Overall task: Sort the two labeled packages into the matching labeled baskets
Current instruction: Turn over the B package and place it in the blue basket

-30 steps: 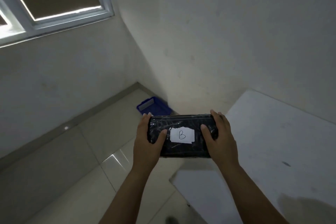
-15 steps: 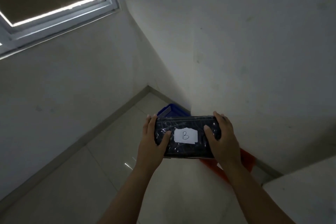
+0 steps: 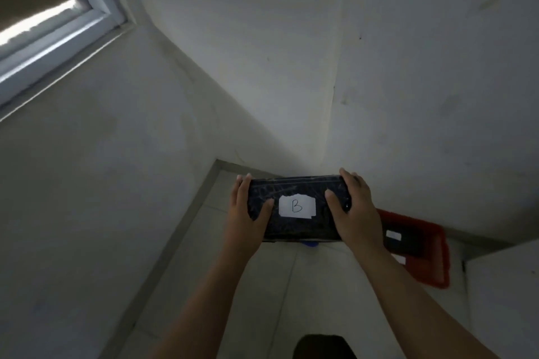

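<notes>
I hold a black plastic-wrapped package (image 3: 297,227) with a white paper label marked "B" in front of me, level, above the floor. My left hand (image 3: 245,213) grips its left end and my right hand (image 3: 354,210) grips its right end. A red basket (image 3: 431,259) lies on the floor by the wall, right of the package; inside it rests a dark package (image 3: 404,243) with a white label. A sliver of the blue basket (image 3: 310,245) shows just under the held package; the rest is hidden behind it.
Two white walls meet in a corner (image 3: 332,114) straight ahead. A window (image 3: 55,26) is at the upper left. The white table edge (image 3: 501,294) shows at the lower right. The floor is pale tile (image 3: 291,285). A dark shape (image 3: 323,347) is at the bottom edge.
The view has swung right and closer to the corner. The blue basket has slipped behind the held package, and the red basket is now in plain sight. Both hands keep the same grip.
</notes>
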